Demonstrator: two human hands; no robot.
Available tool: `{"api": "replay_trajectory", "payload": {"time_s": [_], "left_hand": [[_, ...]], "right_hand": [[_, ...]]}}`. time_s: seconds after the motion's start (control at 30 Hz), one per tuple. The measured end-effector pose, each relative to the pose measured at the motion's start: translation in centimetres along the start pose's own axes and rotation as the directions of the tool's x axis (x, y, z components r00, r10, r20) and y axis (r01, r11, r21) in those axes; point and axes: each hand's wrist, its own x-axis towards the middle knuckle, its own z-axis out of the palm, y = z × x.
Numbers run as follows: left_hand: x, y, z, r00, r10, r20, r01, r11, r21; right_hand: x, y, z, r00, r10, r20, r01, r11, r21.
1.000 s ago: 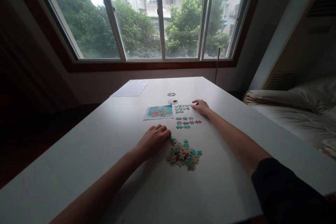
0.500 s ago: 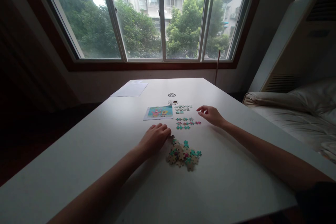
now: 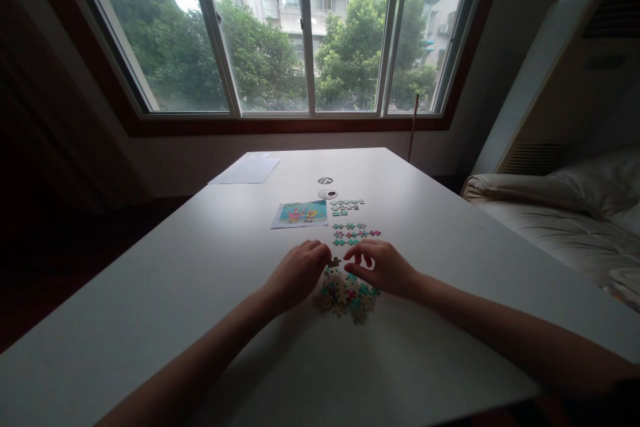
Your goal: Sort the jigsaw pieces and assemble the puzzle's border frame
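Right hand (image 3: 383, 269) has swung back, grip released, beside left hand (image 3: 300, 271) pinching 1 brownish puzzle piece (image 3: 334, 261).

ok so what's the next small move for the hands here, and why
Probably the right hand should close its fingertips on the small dark piece between the two hands, just beyond the loose pile. It sits at the left hand's fingertips, the right fingers are open beside it, and sorted rows lie further up the table.

Left hand (image 3: 299, 273) and right hand (image 3: 383, 268): bare, forearms uncovered. Dark sleeve (image 3: 619, 405) starts well behind the right hand.
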Motion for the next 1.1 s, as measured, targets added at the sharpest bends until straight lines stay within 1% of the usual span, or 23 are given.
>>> {"api": "replay_trajectory", "payload": {"time_s": [0.1,0.2,0.33,0.43,0.47,0.53,0.63,0.7,0.73,0.83,0.9,0.93,1.0,1.1], "left_hand": [[0.1,0.5,0.0,0.999,0.036,0.005,-0.036,0.999,0.036],[0.0,0.6,0.1,0.999,0.051,-0.003,-0.051,0.999,-0.002],[-0.1,0.5,0.1,0.999,0.038,-0.028,-0.042,0.985,-0.168],[-0.1,0.3,-0.1,1.0,-0.011,-0.009,0.007,0.94,-0.341],[-0.1,0.4,-0.2,1.0,-0.025,0.009,0.027,0.912,-0.408],[0.0,0.5,-0.4,0.996,-0.059,0.07,0.087,0.829,-0.552],[0.2,0.9,-0.6,0.97,-0.159,0.185,0.244,0.658,-0.712],[0.3,1.1,-0.6,0.938,-0.226,0.263,0.345,0.539,-0.768],[0.3,1.2,-0.6,0.926,-0.238,0.295,0.376,0.479,-0.793],[0.2,1.1,-0.5,0.9,-0.213,0.382,0.432,0.305,-0.849],[0.1,1.0,-0.4,0.881,-0.203,0.428,0.466,0.214,-0.858],[0.1,1.0,-0.4,0.871,-0.202,0.448,0.483,0.184,-0.856],[0.1,1.0,-0.5,0.858,-0.217,0.465,0.501,0.156,-0.851],[0.2,1.0,-0.5,0.852,-0.286,0.439,0.49,0.141,-0.86]], "right_hand": [[-0.1,-0.1,0.3,1.0,0.004,-0.008,-0.004,0.999,0.034],[-0.2,0.0,0.5,1.0,0.013,-0.009,-0.012,0.998,0.065],[-0.2,0.1,0.6,0.999,0.034,-0.032,-0.031,0.995,0.092],[-0.2,0.1,0.4,0.997,0.032,-0.075,-0.024,0.994,0.104],[-0.1,0.2,0.4,0.996,0.027,-0.091,-0.017,0.994,0.109],[-0.1,0.2,0.2,0.993,0.013,-0.117,0.001,0.993,0.12],[0.0,0.2,0.2,0.988,-0.024,-0.151,0.041,0.993,0.112],[0.0,0.2,0.2,0.982,-0.059,-0.177,0.074,0.994,0.082],[0.0,0.2,0.3,0.979,-0.078,-0.191,0.091,0.994,0.061],[0.0,0.2,0.4,0.97,-0.131,-0.206,0.134,0.991,0.0],[0.0,0.2,0.4,0.968,-0.149,-0.202,0.148,0.989,-0.024],[0.0,0.2,0.4,0.968,-0.149,-0.2,0.146,0.989,-0.03],[0.0,0.0,0.3,0.97,-0.128,-0.208,0.123,0.992,-0.037],[0.0,-0.2,0.3,0.968,-0.09,-0.234,0.083,0.996,-0.037]]}}
